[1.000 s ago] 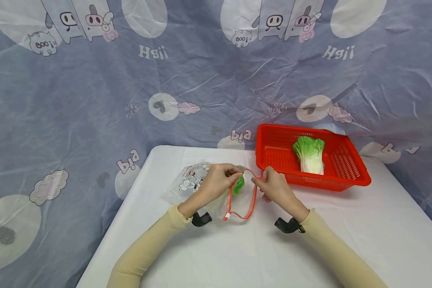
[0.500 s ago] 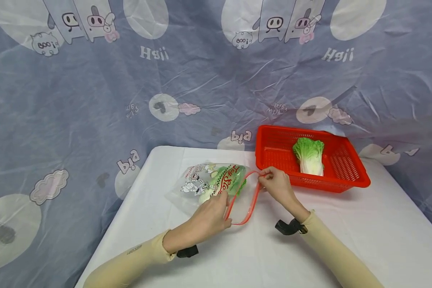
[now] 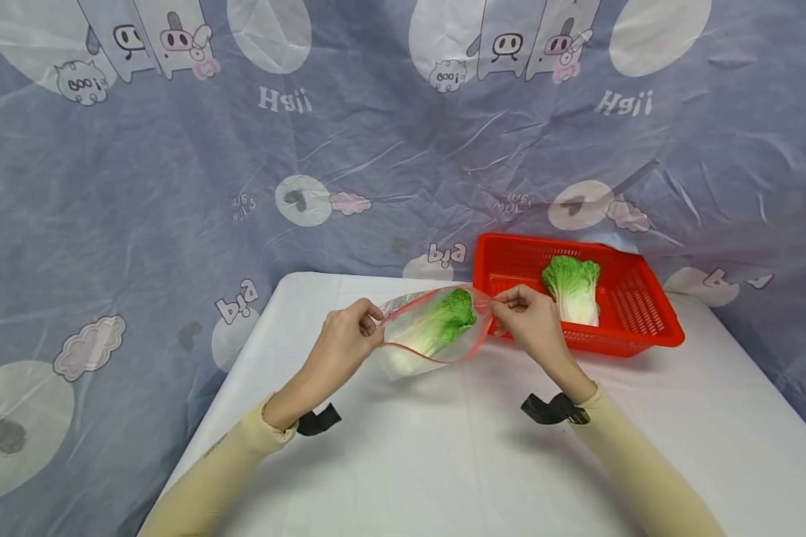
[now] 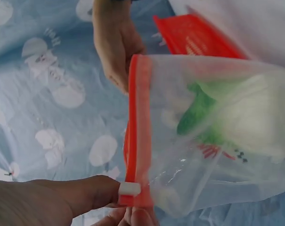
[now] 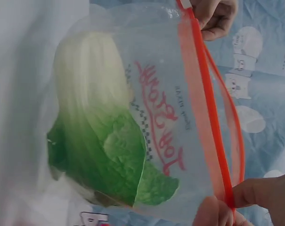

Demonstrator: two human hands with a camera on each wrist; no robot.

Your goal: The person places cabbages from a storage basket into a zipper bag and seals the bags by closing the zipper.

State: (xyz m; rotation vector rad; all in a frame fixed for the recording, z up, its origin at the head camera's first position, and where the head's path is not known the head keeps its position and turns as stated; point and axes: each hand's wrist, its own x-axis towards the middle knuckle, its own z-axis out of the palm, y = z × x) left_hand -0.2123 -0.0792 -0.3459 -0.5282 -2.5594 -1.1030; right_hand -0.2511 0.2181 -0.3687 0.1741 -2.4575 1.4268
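Observation:
A clear zip bag with a red zip edge and printed lettering is held up by both hands, its mouth parted. Inside it lies a green and white napa cabbage. My left hand pinches one end of the red edge, beside the white slider in the left wrist view. At the opposite end, my right hand pinches the same edge between thumb and fingers. The bag's bottom hangs near the tabletop; whether it touches cannot be made out.
A red plastic basket stands at the back right, just behind my right hand. Another napa cabbage lies in it. White cloth covers the table, and a patterned blue-grey curtain hangs behind.
Both hands have raised the bag and turned its mouth toward me. My left hand shifted from the lower side of the mouth to its left end, stretching the rim sideways.

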